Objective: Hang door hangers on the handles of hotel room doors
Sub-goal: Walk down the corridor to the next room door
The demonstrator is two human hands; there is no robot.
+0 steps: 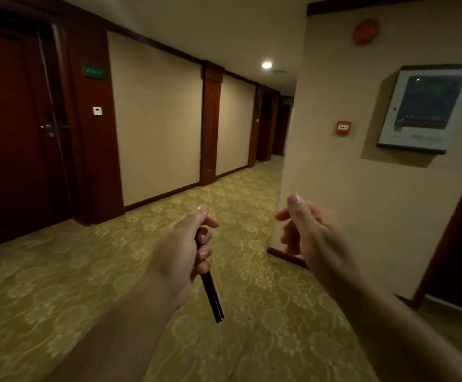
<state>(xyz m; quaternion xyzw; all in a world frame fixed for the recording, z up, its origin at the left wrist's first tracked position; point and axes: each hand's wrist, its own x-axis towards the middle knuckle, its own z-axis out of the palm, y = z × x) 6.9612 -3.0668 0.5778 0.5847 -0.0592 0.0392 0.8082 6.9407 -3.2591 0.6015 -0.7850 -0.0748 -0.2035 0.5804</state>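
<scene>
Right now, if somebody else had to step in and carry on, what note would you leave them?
The left grip holds a thin dark stack of door hangers, seen edge-on.
The right grip holds nothing, fingers loosely curled.
The nearest door is on the left; its handle shows no hanger, though the light is dim.
Done: nothing hung in view.
Left: hang one there, then move on.
</scene>
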